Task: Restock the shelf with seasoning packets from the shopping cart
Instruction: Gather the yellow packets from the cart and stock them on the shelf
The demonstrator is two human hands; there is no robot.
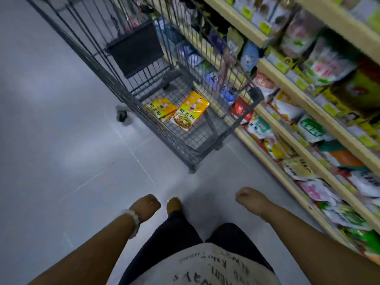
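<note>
Seasoning packets lie flat on the wire floor of the shopping cart (148,64): one glossy yellow packet (161,109) on the left, and a second yellow-orange packet (191,113) beside it, its lower corner overlapping the first. Both are flat, rectangular pouches with printed food pictures and dark lettering I cannot read. The cart is a grey metal grid of thin rods, tapering toward me, with a dark solid panel (134,52) folded inside its far end and a black caster wheel (121,115) on the pale floor (51,140), which is smooth tile with thin seams.

Just to the right of the cart stands the shelf (292,124), its long boards edged in light wood tone with small yellow-green price tags. Soft plastic bags in white, green, red and orange crowd each tier; the picture is blurred there, so I cannot tell the products apart.

Near the bottom, my left hand (147,205) hangs low, fingers curled loosely inward and holding nothing, with a white beaded bracelet (131,215) round the wrist. My right hand (249,197) is also curled loosely and empty, near the lowest shelf. Both hands are well apart from the packets. Below them I see dark trousers (174,233) and a cream cloth (205,266) with dark handwritten-style lettering.
</note>
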